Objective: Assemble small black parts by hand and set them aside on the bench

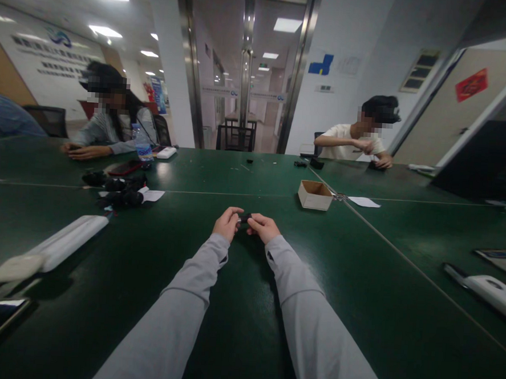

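Observation:
Ahead of me over the green table [236, 326], my two hands meet with bent, closed fingers. Between their fingertips is a small black piece [245, 217], with a light, metallic-looking bit at its left end. My right hand [264, 228] pinches the black piece from the right. My left hand [226, 223] grips the piece at its light end. The fingers cover much of it, and it is too small to tell its exact kind.
An open cardboard box [315, 197] stands right of my hands, near a white paper [364, 202]. Black items [122, 196], a water bottle [141, 142] and a long white case [67, 244] lie left. Two people sit across the table, hands on small things.

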Motion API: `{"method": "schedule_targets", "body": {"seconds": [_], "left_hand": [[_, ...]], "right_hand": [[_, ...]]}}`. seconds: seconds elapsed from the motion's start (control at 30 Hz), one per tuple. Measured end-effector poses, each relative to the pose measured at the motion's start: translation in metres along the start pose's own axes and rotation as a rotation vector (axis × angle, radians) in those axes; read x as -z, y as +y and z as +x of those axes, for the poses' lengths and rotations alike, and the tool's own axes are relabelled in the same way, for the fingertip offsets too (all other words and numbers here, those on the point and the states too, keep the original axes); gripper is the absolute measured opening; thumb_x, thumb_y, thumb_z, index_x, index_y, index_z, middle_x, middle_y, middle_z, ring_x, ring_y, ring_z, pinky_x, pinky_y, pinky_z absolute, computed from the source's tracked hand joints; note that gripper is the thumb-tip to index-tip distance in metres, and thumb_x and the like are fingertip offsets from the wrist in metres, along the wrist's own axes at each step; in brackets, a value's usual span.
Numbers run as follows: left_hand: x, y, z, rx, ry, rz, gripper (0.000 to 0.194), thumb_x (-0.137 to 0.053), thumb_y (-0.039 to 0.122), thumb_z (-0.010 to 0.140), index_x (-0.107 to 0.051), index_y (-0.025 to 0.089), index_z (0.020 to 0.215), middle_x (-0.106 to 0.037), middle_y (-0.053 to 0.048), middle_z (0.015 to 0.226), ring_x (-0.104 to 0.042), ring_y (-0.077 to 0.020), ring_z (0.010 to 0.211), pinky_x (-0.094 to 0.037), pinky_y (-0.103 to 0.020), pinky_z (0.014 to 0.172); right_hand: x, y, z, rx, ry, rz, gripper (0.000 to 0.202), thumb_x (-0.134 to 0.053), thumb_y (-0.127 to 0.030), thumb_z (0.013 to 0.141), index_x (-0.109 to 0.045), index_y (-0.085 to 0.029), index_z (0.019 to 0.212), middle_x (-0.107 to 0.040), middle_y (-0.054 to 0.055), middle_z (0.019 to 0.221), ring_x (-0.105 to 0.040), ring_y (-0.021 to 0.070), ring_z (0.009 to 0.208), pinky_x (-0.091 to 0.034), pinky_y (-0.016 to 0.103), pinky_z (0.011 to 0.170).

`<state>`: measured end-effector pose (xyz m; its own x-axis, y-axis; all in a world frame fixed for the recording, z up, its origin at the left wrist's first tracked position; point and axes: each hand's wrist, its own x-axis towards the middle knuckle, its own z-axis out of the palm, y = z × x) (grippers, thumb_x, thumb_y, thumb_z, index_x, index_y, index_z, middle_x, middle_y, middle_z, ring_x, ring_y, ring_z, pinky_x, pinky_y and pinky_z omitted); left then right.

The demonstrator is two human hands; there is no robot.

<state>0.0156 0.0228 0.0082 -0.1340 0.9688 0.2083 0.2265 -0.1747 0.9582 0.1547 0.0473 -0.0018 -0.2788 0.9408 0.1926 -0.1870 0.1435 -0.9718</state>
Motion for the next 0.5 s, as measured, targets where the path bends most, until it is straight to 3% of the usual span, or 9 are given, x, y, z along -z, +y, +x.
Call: {"method": "schedule_targets", "body": {"seconds": [0.2,0.33,0.5], "left_hand": [[0.0008,-0.0032,0.0014,-0.099,0.032,0.100,0.030,-0.035,0.033,0.083,-0.061,0.019,0.088,-0.044,0.004,0.045,-0.042,-0.0081,0.042,-0.034,-0.018,0.045],[0.0008,-0.0015,0.0011,-0.044,0.021,0.056,0.035,-0.034,0.040,0.083,-0.060,0.018,0.085,-0.043,0.004,0.043,-0.042,-0.0083,0.039,-0.034,-0.018,0.043],[0.0010,0.0005,0.0006,0.016,-0.032,-0.021,0.026,-0.041,0.027,0.075,-0.057,0.021,0.095,-0.054,0.001,0.066,-0.047,-0.0077,0.044,-0.035,-0.017,0.038]], "right_hand": [[-0.0016,-0.0009,-0.0005,-0.010,-0.012,-0.009,0.045,-0.076,-0.049,0.048,-0.066,-0.013,0.073,-0.053,0.006,0.095,-0.051,0.0070,0.052,-0.047,0.024,0.049],[-0.0015,-0.0017,-0.0005,0.002,-0.019,-0.019,0.044,-0.075,-0.048,0.050,-0.066,-0.013,0.074,-0.054,0.005,0.091,-0.051,0.0072,0.051,-0.046,0.024,0.049],[-0.0005,-0.0019,-0.0003,0.021,0.008,-0.027,0.043,-0.073,-0.049,0.052,-0.065,-0.012,0.073,-0.054,0.004,0.084,-0.052,0.0085,0.048,-0.044,0.024,0.045]]}}
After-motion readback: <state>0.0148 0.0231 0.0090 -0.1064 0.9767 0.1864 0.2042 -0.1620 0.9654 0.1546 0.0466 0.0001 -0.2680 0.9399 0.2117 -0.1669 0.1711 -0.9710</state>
